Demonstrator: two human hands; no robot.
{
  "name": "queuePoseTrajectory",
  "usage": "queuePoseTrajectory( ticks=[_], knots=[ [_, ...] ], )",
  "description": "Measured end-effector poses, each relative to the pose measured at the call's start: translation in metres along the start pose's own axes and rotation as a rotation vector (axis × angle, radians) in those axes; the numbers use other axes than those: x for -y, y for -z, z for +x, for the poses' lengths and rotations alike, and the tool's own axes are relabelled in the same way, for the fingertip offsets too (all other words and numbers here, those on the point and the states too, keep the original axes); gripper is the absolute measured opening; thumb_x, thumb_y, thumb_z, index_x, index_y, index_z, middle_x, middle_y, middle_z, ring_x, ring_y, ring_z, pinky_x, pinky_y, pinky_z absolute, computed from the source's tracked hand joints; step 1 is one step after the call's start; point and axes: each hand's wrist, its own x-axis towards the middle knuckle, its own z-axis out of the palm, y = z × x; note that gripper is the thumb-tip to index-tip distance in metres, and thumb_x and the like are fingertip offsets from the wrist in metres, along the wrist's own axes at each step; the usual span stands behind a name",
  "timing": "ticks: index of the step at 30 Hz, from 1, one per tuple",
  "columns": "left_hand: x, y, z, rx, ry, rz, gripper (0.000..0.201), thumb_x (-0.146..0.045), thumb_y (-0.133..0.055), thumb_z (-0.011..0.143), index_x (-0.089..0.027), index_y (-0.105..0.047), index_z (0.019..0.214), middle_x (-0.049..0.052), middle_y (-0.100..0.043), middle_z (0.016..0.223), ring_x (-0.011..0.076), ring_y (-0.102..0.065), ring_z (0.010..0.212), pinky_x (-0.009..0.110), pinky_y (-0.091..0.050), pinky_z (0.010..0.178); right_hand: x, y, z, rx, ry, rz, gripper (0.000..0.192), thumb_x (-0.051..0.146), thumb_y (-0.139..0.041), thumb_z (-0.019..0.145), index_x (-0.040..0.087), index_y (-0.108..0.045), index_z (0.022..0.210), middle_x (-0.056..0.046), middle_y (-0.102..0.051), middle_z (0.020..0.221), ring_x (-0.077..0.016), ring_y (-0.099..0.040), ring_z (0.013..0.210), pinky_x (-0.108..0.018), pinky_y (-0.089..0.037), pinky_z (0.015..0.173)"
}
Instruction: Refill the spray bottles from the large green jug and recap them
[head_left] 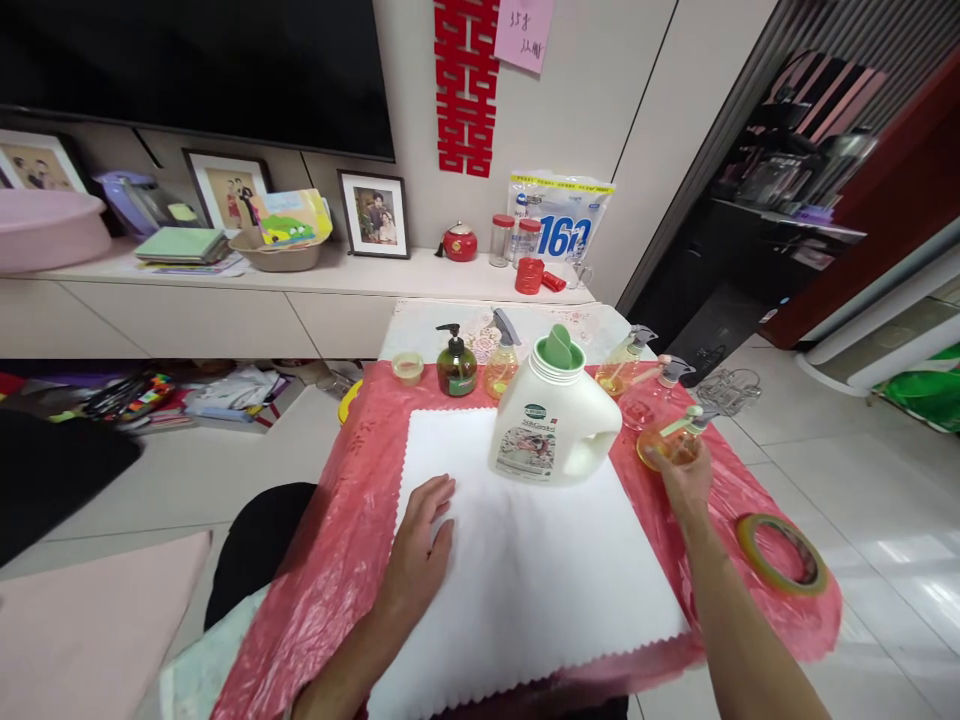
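— Red plastic sheeting [352, 540] covers the small table, yes? And what lies on top of it?

— A white cloth [517, 580] with zigzag edges, spread over the middle. The left hand [420, 545] rests flat on its near-left part, fingers loose and spread, gripping nothing.

— And the right hand [686, 478]?

— Out at the right side of the table, just past the cloth's edge. Its fingers are curled around a small amber spray bottle [671, 440] with a pale green trigger head, which lies tilted on the red sheeting.

— What stands nearest to that?

— A big white detergent jug [551, 420] with a green cap, upright on the far part of the cloth, just left of the held bottle, its handle turned toward the right hand.

— Behind the jug?

— A row along the far edge: a small cup [407, 367] at the left, then a dark green pump bottle [456, 365], then an orange spray bottle [501, 362] partly behind the jug. Farther right, another amber spray bottle [622, 365] lies tilted, with a loose grey spray head [673, 370] just beside it.

— Anything near the right forearm?

— A roll of tape [782, 553], flat on the sheeting at the near-right corner, well apart from the hand.
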Motion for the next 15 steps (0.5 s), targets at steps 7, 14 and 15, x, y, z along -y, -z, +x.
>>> queuePoseTrajectory(
  ticks=[7,14,15],
  knots=[
    [-0.049,0.013,0.002,0.196,0.111,-0.117,0.032,-0.03,-0.048,0.094,-0.022,-0.07,0.115,0.011,-0.068,0.121,0.0239,-0.066,0.114,0.042,-0.054,0.102,0.041,0.035,-0.064,0.238,0.001,0.253,0.096,0.059,-0.087,0.058,0.016,-0.051,0.136,-0.015,-0.055,0.128,-0.0315,-0.057,0.114,-0.045,-0.053,0.101],
    [-0.123,0.021,0.012,0.562,0.056,-0.328,0.035,-0.038,-0.054,0.097,-0.023,-0.069,0.126,0.01,-0.069,0.131,0.0264,-0.061,0.127,0.04,-0.044,0.112,0.033,0.047,-0.176,0.949,-0.083,0.397,0.085,0.058,-0.08,0.072,0.02,-0.052,0.144,-0.014,-0.052,0.135,-0.0334,-0.052,0.126,-0.042,-0.055,0.099],
    [-0.129,0.022,0.013,0.623,0.067,-0.389,0.037,-0.04,-0.056,0.097,-0.023,-0.069,0.126,0.01,-0.069,0.132,0.0273,-0.061,0.127,0.042,-0.043,0.113,0.027,0.046,-0.186,1.007,-0.065,0.342,0.081,0.058,-0.078,0.074,0.021,-0.056,0.141,-0.013,-0.054,0.132,-0.0332,-0.053,0.125,-0.04,-0.055,0.099]
  ],
)
